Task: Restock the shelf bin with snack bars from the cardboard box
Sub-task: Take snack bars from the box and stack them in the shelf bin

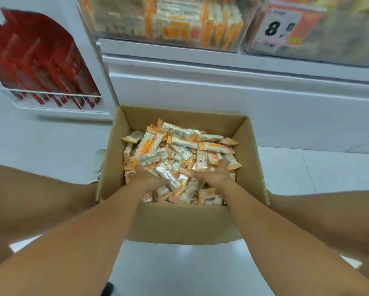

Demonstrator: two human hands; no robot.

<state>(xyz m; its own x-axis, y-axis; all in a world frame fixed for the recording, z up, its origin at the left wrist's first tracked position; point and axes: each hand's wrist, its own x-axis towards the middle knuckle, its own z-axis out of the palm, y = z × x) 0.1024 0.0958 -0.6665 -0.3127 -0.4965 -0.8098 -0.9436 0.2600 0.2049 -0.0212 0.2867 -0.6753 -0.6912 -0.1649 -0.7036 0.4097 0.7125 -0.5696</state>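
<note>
Light, slippery wrapped snack bars are best scooped in bunches from beneath, as gathered between the left hand and right hand, whose finger spread cannot be told.

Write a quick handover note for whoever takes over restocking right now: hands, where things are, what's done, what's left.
Left hand: down in the box, fingers buried among the bars; whether it grips any cannot be told.
Right hand: also in the box, fingers curled into the pile, grip unclear.
Box: open on the floor below the shelf, still heaped with bars.
Bin: clear, on the shelf above, already holding many upright bars; the picture is blurred there, so how full it is cannot be told.
Done: hands are in the box to gather a load.
Left: lift a load, put it in the bin, repeat until the bin is full.
</note>
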